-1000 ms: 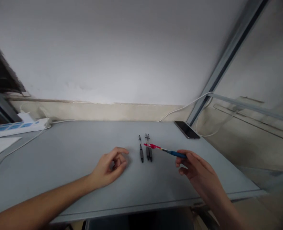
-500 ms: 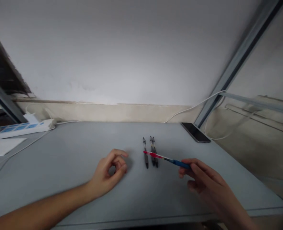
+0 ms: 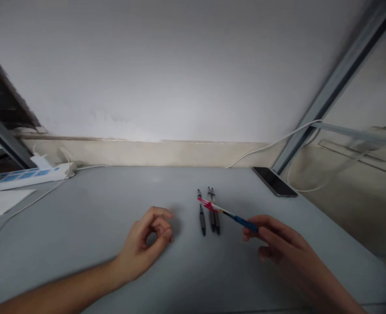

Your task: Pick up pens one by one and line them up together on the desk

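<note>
My right hand (image 3: 278, 244) pinches the blue end of a pen (image 3: 234, 216) between thumb and fingers. The pen's far end is red with a clip, its middle pale, and it is held tilted across several dark objects' space. Beneath that red end are three black-gripped pens on the desk: one pen (image 3: 202, 221) lies apart on the left, while a second pen (image 3: 212, 222) and a third pen (image 3: 217, 224) lie side by side. To their left, my left hand (image 3: 149, 242) rests on the desk, fingers curled in toward the thumb, with nothing in them.
The grey desk (image 3: 91, 218) meets a pale wall. A phone (image 3: 274, 182) lies at the back right, near a metal post (image 3: 297, 137) and a white cable (image 3: 268, 148). At left are a white power strip (image 3: 57, 172) and a white flat object (image 3: 6, 201).
The view has shifted slightly, so the desk pens and phone appear a little farther right. The held pen's red end has tipped upward and its clip shows more. My left hand looks nearly unchanged.
</note>
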`<move>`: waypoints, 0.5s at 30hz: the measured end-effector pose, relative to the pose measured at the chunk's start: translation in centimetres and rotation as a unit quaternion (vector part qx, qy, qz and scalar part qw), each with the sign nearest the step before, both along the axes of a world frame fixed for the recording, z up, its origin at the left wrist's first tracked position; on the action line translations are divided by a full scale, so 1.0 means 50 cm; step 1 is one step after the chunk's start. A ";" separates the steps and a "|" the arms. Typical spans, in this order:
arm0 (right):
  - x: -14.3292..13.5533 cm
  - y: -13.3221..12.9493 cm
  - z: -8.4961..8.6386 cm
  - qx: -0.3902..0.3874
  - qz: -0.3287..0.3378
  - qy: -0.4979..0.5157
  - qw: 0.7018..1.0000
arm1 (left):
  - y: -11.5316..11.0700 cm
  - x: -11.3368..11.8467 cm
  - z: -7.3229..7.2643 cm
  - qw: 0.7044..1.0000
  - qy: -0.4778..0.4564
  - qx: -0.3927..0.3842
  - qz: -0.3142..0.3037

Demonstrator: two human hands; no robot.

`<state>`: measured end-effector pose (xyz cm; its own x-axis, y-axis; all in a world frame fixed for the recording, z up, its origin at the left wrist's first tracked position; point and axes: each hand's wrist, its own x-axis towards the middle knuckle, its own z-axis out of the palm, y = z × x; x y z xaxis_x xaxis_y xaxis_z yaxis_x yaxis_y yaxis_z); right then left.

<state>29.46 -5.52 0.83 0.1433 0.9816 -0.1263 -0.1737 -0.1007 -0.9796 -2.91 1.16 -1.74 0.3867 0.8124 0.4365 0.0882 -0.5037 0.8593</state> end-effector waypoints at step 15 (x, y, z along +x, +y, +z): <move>-0.026 0.026 -0.019 -0.113 0.202 -0.027 0.972 | -0.026 0.034 -0.016 0.923 -0.117 -0.330 -0.158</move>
<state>28.14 -4.22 -0.14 -0.2360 0.9074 -0.3477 -0.0233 -0.3630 -0.9315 -1.20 -0.14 -2.54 0.6077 0.7941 -0.0121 -0.2009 0.1685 0.9650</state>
